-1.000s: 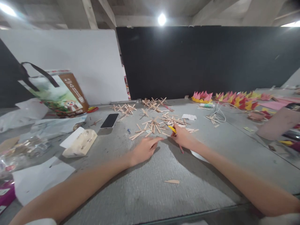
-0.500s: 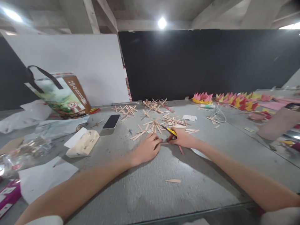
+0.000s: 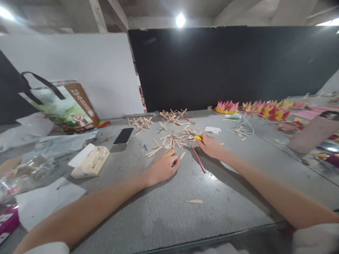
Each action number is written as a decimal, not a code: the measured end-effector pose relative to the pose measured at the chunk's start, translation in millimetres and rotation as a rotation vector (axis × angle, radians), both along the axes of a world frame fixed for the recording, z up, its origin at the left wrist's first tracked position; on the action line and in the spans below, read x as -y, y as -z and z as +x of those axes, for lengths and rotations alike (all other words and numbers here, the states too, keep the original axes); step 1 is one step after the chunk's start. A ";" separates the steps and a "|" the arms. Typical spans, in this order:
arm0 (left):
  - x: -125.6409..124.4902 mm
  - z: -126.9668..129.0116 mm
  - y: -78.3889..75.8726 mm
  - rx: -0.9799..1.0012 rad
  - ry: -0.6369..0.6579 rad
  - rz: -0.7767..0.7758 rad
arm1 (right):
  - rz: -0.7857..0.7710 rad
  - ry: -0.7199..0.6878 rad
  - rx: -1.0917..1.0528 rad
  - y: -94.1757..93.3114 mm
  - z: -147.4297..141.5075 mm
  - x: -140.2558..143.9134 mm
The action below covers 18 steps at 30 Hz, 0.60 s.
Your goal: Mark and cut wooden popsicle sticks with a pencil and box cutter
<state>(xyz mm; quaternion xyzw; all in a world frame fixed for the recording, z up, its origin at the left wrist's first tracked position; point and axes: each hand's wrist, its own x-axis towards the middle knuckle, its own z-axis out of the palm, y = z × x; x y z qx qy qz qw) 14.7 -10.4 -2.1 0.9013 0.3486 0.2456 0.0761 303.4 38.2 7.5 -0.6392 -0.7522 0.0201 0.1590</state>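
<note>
Sitting across most of the view is a grey, scuffed worktable (image 3: 164, 215) with a rough brushed look, backed by a white board (image 3: 79, 70) on the left and a big black panel (image 3: 225, 67) on the right, bare concrete beams and a round ceiling light (image 3: 180, 20) overhead. Scattered in the middle is a pile of wooden craft sticks (image 3: 174, 137), some already crossed into little star shapes further back. My left hand (image 3: 164, 165) lies on the table with fingers curled in, pinching one short stick (image 3: 182, 155) at the near edge of the pile. My right hand (image 3: 210, 146) is loosely closed around something yellow (image 3: 198, 138), can't tell exactly what it is, right at the pile's right side. A red pencil (image 3: 198, 159) lies on the table between the two hands, touching neither as far as I can see. One stray stick piece (image 3: 194, 201) sits alone nearer to me. Off to the left there's a phone (image 3: 123, 135) face up, a cream tissue pack (image 3: 90, 161), a printed shopping bag (image 3: 66, 109) with a dark strap, plus crumpled plastic and white paper. Far right has a row of pink, yellow and red folded paper crowns (image 3: 259, 107) and a white cable (image 3: 245, 125)
</note>
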 end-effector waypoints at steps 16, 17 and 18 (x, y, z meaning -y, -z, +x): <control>-10.0 -1.5 6.6 0.050 0.026 -0.078 | 0.062 -0.017 0.017 0.4 2.2 -1.8; -11.8 -2.2 8.0 0.045 0.035 -0.086 | 0.027 -0.043 -0.005 -2.4 -1.4 1.7; -13.5 -2.9 9.3 0.031 0.047 -0.093 | -0.010 -0.072 -0.026 -5.1 -5.4 5.6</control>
